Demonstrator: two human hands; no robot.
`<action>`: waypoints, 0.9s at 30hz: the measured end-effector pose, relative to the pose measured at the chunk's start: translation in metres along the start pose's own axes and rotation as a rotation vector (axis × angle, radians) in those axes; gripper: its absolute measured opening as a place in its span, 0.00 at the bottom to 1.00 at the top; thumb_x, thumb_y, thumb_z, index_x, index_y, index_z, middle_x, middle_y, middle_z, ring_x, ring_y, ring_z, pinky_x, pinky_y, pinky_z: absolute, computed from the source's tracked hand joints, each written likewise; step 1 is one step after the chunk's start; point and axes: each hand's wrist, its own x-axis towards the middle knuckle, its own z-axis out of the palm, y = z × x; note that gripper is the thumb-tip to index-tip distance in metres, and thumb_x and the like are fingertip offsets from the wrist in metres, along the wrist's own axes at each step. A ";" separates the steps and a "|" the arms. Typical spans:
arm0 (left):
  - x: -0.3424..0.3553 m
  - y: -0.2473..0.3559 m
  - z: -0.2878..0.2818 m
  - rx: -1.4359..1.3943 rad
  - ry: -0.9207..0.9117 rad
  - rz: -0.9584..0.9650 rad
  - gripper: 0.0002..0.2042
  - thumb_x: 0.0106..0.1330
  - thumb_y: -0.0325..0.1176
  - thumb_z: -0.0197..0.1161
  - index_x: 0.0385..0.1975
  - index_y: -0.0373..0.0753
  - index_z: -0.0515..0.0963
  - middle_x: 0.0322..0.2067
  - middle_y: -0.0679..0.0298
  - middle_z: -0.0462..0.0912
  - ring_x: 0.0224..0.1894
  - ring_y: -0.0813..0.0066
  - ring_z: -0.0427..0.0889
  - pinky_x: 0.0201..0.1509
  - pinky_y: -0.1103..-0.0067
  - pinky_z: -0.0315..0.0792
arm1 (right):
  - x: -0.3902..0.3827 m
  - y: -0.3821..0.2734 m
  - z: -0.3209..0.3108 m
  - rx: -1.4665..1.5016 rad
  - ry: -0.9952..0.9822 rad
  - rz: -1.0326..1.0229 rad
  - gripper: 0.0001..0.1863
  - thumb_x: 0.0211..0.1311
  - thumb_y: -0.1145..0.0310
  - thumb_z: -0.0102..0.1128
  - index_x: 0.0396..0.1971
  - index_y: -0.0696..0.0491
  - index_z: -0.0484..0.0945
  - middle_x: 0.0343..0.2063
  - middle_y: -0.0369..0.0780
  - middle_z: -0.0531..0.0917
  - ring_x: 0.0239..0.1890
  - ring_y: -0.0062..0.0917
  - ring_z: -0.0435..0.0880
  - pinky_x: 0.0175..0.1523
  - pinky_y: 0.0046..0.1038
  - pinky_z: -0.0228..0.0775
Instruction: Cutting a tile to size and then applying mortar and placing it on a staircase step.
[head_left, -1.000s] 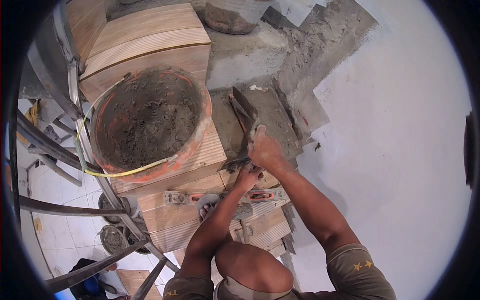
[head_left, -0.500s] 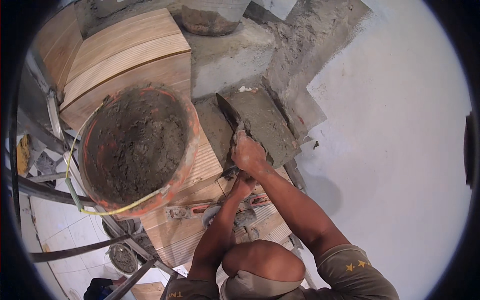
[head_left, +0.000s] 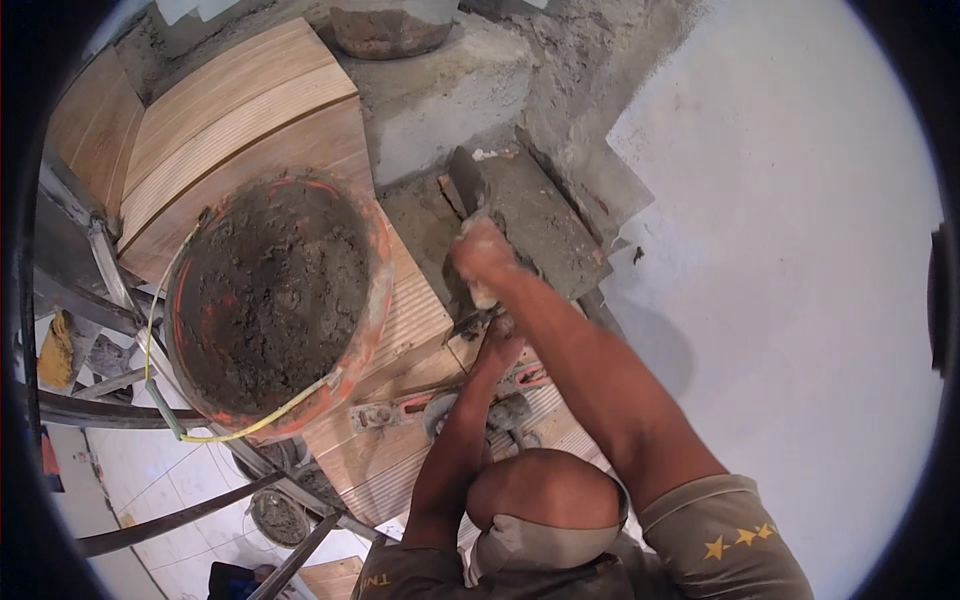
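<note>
My right hand (head_left: 484,255) is wrapped round the handle of a trowel (head_left: 465,180). The trowel's blade points away from me, tilted, over a step surface coated in wet grey mortar (head_left: 545,205). Closer to me, my left hand (head_left: 503,338) sits below the right wrist, at the near edge of the mortared surface. Its fingers are mostly hidden, so I cannot see what they hold. A large orange bucket (head_left: 378,300) of grey mortar (head_left: 270,290) stands to the left on the wood-look tiled steps, its yellow handle (head_left: 270,412) hanging over the near rim.
A spirit level (head_left: 385,413) lies on the tiled step (head_left: 370,475) beneath my left forearm, near a hammer-like tool (head_left: 508,410). Metal railing bars (head_left: 180,510) run along the left. A white wall (head_left: 790,250) bounds the right. Another mortar bucket (head_left: 280,517) stands lower left.
My right hand and the trowel have shifted slightly away and left across the mortar. A reddish-brown patch now shows beside the blade. The whole view has shifted a little.
</note>
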 end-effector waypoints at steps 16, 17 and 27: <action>-0.018 -0.055 -0.015 0.806 -0.022 0.261 0.09 0.66 0.31 0.58 0.39 0.32 0.79 0.39 0.48 0.82 0.43 0.59 0.81 0.49 0.66 0.73 | -0.058 0.047 -0.012 -0.057 0.018 -0.186 0.22 0.62 0.60 0.56 0.44 0.65 0.75 0.44 0.62 0.81 0.51 0.57 0.79 0.58 0.49 0.70; -0.003 -0.017 0.004 0.316 -0.095 -0.119 0.10 0.68 0.33 0.58 0.40 0.31 0.79 0.40 0.48 0.82 0.43 0.59 0.82 0.49 0.67 0.74 | -0.049 0.072 -0.025 -0.094 0.003 -0.172 0.21 0.62 0.60 0.56 0.44 0.64 0.76 0.44 0.62 0.81 0.51 0.57 0.79 0.57 0.49 0.70; -0.005 0.014 -0.013 -0.449 -0.091 -0.566 0.13 0.74 0.40 0.61 0.45 0.34 0.79 0.35 0.67 0.83 0.34 0.81 0.79 0.41 0.79 0.75 | -0.049 0.064 -0.079 0.495 -0.231 0.065 0.15 0.62 0.65 0.63 0.41 0.59 0.74 0.27 0.42 0.77 0.21 0.23 0.78 0.24 0.33 0.71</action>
